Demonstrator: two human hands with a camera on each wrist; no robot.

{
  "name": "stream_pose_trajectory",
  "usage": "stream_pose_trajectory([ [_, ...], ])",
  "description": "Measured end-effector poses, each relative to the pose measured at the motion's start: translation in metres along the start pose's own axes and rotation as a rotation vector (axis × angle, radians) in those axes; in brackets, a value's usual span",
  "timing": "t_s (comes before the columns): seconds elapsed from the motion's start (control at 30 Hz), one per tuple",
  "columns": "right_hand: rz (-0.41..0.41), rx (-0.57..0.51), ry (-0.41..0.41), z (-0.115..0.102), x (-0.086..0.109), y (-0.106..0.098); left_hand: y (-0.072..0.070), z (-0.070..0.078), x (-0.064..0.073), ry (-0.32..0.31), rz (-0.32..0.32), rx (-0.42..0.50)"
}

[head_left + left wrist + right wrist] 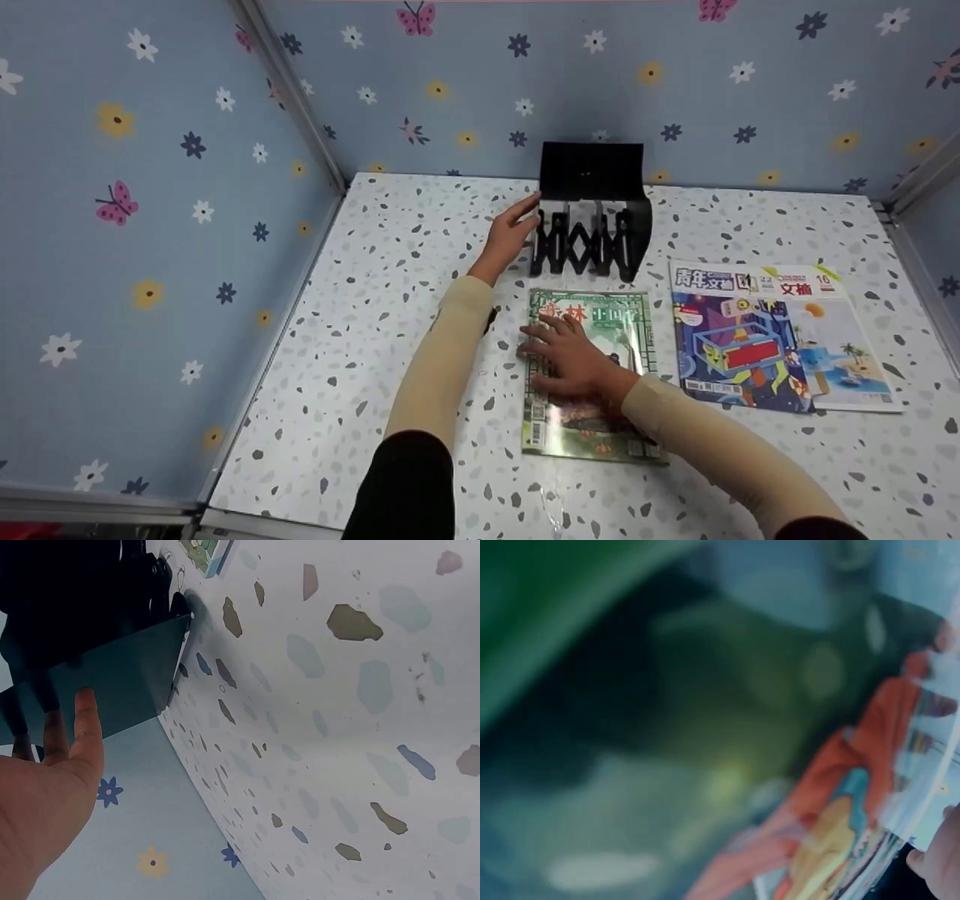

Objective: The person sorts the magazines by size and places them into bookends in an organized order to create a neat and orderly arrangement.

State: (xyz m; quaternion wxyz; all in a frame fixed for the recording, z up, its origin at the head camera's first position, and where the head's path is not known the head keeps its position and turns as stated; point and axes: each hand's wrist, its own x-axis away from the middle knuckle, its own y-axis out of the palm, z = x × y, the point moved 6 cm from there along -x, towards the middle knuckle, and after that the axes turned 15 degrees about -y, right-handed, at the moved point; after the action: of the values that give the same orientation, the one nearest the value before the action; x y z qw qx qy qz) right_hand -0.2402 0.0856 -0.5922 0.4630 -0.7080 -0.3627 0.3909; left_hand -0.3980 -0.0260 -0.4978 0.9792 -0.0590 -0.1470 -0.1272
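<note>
A black rack with a crisscross folding frame stands at the back of the table, its solid end panels raised. My left hand is at its left side, fingers extended along the edge. From the left wrist, those fingertips lie against the dark panel. Below the rack lies a green-covered magazine, flat on the table. My right hand rests on its cover with fingers spread. The right wrist view shows the glossy cover up close and blurred.
To the right, two more magazines overlap: a dark blue one partly over a beach-scene one. The speckled white table meets flowered blue panels at the back and on both sides.
</note>
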Motion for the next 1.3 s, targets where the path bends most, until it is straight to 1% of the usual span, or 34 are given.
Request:
stream_pose_trajectory([
  [0.17,0.040,-0.043,-0.086,0.001,-0.003,0.001,0.000,0.001,0.000,0.004,0.006,-0.002],
  [0.3,0.053,-0.068,-0.128,0.001,-0.003,0.006,0.001,0.000,0.000,0.011,0.005,-0.005],
  [0.4,0.062,-0.072,-0.135,0.001,-0.004,0.007,0.001,-0.001,-0.002,0.012,0.002,0.008],
  [0.5,0.074,-0.076,-0.128,0.002,-0.004,0.007,0.002,-0.007,-0.009,0.014,-0.009,0.032],
  [0.63,0.075,-0.065,-0.121,0.003,-0.004,0.007,0.002,-0.017,-0.021,0.023,-0.007,0.046],
  [0.77,0.087,-0.040,-0.130,0.005,-0.004,0.009,0.002,-0.021,-0.026,0.038,0.010,0.035],
  [0.9,0.102,-0.032,-0.134,0.006,-0.004,0.011,0.003,-0.021,-0.026,0.046,0.014,0.029],
  [1.1,0.103,-0.026,-0.125,0.007,-0.005,0.012,0.003,-0.019,-0.025,0.048,0.017,0.018],
  [1.23,0.106,-0.013,-0.123,0.006,-0.006,0.012,0.002,-0.009,-0.013,0.037,-0.001,0.018],
  [1.3,0.115,0.000,-0.118,0.006,-0.006,0.012,0.003,-0.009,-0.013,0.034,-0.011,0.019],
])
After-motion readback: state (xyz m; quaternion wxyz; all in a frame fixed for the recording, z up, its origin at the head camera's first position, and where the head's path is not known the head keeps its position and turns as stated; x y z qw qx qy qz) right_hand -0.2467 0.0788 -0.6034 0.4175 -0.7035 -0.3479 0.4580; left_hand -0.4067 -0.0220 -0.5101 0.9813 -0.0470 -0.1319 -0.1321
